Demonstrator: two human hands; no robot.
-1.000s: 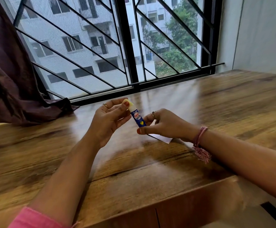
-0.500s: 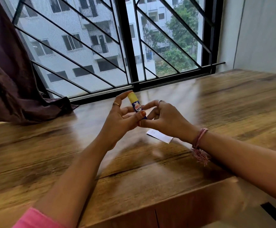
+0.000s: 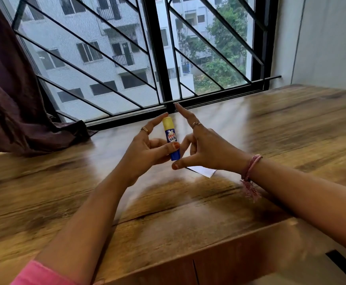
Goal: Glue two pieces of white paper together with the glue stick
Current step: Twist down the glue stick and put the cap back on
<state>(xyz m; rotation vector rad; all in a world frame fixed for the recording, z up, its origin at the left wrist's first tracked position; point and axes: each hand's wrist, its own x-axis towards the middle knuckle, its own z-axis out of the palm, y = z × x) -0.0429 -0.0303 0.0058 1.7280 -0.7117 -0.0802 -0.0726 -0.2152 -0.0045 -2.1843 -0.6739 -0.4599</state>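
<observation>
Hands are meeting over the table [image 3: 291, 128], just in front of the window [image 3: 126, 58]. The left hand [image 3: 145, 149] is holding the glue stick [image 3: 171, 140] upright, pinching its blue body between thumb and fingers, with the index finger reaching up to the yellow cap. The right hand [image 3: 207, 149] is spreading open (fingers apart, index pointing up), and its thumb is sitting right under the stick's bottom end; whether it is touching is hard to tell. White paper [image 3: 204, 171] is lying flat on the table, mostly hiding under the right hand, so only a corner is showing.
</observation>
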